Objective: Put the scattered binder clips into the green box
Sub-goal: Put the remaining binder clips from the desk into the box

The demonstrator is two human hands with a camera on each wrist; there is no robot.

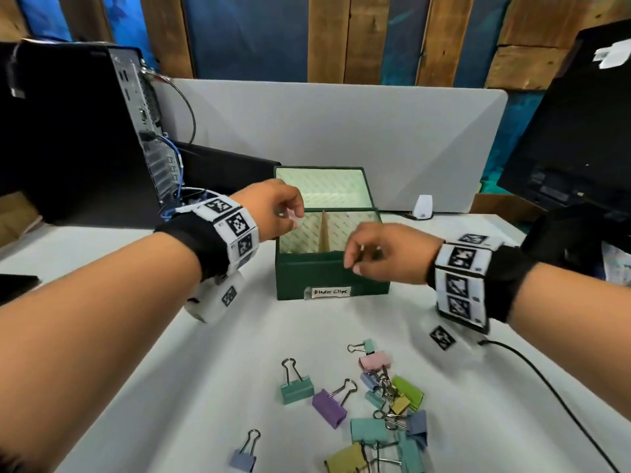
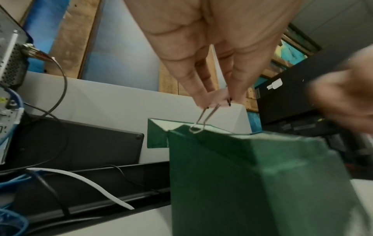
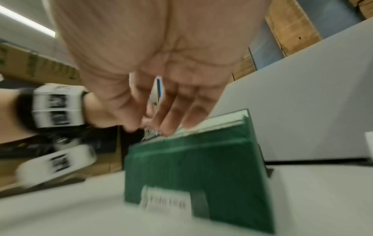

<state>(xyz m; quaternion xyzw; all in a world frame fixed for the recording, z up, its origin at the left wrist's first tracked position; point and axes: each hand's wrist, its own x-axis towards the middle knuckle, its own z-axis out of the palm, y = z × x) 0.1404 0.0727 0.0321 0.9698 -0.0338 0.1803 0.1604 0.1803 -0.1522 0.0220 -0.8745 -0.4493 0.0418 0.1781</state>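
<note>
Binder clips [image 1: 382, 401] are light, stiff and springy; left hand [image 1: 273, 209] pinches a pink one's wire loop [image 2: 198, 123] over the green box [image 1: 327, 274], right hand [image 1: 382, 254] pinches another.

Evenly lit; right wrist view motion-blurred.

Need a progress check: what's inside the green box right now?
Inside the green box: patterned lining and a cardboard divider. The front wall and both hands hide most of the floor, so no clips can be confirmed inside.
</note>
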